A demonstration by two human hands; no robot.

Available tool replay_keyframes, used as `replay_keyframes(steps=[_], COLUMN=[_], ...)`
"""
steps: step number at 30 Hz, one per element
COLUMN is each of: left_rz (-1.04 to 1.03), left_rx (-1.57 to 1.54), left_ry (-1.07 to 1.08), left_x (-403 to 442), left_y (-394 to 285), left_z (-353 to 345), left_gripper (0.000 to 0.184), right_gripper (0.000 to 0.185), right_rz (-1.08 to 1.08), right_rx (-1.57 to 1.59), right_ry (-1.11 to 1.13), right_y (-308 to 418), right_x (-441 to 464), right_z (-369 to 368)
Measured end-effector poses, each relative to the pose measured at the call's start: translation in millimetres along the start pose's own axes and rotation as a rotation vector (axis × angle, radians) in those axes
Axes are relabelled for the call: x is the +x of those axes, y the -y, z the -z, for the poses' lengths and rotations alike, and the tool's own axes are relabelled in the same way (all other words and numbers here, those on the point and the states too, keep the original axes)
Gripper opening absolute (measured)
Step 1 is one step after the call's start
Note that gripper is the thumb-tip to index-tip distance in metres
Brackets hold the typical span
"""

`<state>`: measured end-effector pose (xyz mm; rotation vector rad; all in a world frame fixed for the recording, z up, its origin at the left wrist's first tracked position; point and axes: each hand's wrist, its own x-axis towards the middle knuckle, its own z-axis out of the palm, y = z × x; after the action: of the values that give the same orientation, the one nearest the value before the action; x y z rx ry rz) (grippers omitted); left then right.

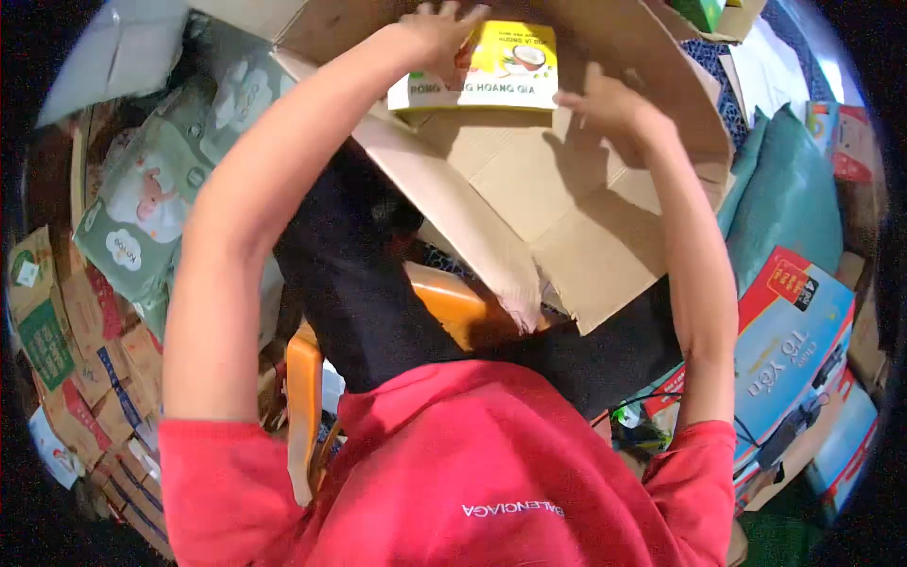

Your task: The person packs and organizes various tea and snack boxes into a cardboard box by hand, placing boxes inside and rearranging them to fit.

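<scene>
A large open cardboard box point(529, 175) stands between my knees, its near flaps bent outward. Inside it, toward the far side, lies a yellow and white carton point(515, 68) with a coconut picture. Over the carton's left part is my left hand point(436, 40), its fingers spread and partly covering the print. My right hand point(605, 99) is at the carton's right edge, fingers apart, with a fingertip near or at its lower right corner. Neither hand wraps round the carton.
Green packs point(146, 203) lie at the left, above stacked brown cartons point(85, 350). At the right are a teal bag point(789, 203) and a blue and red box point(789, 345). An orange wooden chair part point(302, 406) shows beside my left leg.
</scene>
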<state>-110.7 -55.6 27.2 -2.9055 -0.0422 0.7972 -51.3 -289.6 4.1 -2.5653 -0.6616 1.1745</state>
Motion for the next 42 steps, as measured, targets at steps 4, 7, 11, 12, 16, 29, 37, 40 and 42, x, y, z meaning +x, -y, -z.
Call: replay_keyframes(steps=[4, 7, 11, 12, 16, 29, 37, 40, 42], left_rz=[0.282, 0.472, 0.319, 0.252, 0.296, -0.566, -0.48, -0.497, -0.44], left_rx=[-0.402, -0.419, -0.438, -0.388, -0.241, -0.018, -0.164, -0.422, -0.7], left_ry=[0.018, 0.089, 0.175, 0.205, 0.192, -0.312, -0.495, -0.351, -0.296], left_x=[35.7, 31.8, 23.4, 26.3, -17.4, -156.6, -132.4, -136.0, -123.0], left_y=[25.5, 18.3, 40.6, 48.1, 31.8, -20.1, -39.1, -44.3, -42.8], left_z=[-13.1, -21.6, -44.0, -55.4, -19.1, -26.3, -27.1, -0.9, 14.2], left_gripper=[0.088, 0.102, 0.108, 0.108, 0.085, 0.043, 0.03, 0.03, 0.035], right_gripper=[0.099, 0.098, 0.095, 0.094, 0.092, 0.069, 0.056, 0.059, 0.06], right_rz=[0.115, 0.177, 0.248, 0.152, 0.157, 0.296, 0.494, 0.386, 0.343], right_rx=[0.038, 0.031, 0.051, 0.046, -0.076, -0.205, 0.212, -0.019, -0.077], right_ry=[0.027, 0.104, 0.066, 0.107, -0.059, -0.386, -0.323, -0.36, -0.325], right_y=[-1.3, 3.6, -21.7, -13.5, -15.2, 31.5, -0.7, -27.2, -29.1], right_x=[15.6, 16.2, 48.3, 31.2, 26.7, 13.6, -23.6, -10.3, -3.2], right_z=[-21.3, -27.5, -47.5, -36.0, 6.1, 25.5, 27.2, 14.6, 12.8])
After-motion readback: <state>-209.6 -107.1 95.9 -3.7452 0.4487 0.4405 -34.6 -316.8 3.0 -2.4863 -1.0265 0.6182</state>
